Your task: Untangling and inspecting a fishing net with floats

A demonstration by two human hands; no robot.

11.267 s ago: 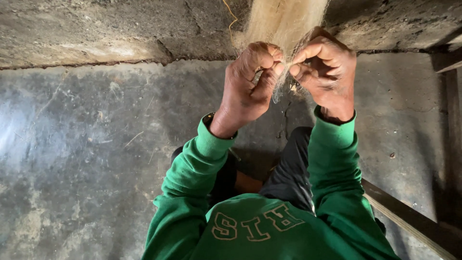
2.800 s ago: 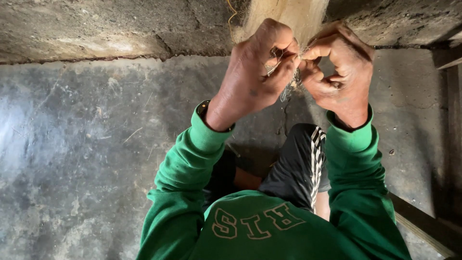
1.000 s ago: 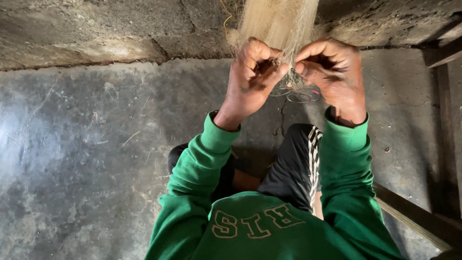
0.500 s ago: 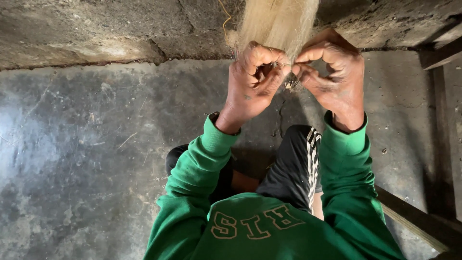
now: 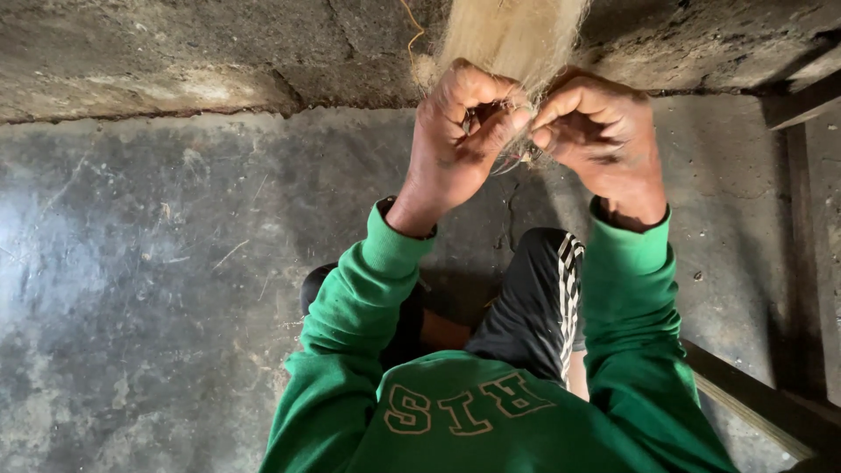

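Head view shows the left hand [image 5: 455, 131] and right hand [image 5: 604, 136] pinched shut on the lower end of a pale fibre bundle [image 5: 512, 35] hanging against the concrete wall [image 5: 175, 52], where uneven pulling would likely snap or tangle strands.

Left hand [image 5: 455, 131] and right hand [image 5: 600, 131] raised close together, fingers [image 5: 501, 123] pinched on the lower end of a pale fibre bundle [image 5: 512, 35] hanging before a rough wall [image 5: 175, 52]. Thin strands trail below the grip. Green sleeves [image 5: 359, 298]; grey concrete floor [image 5: 158, 289] beneath.
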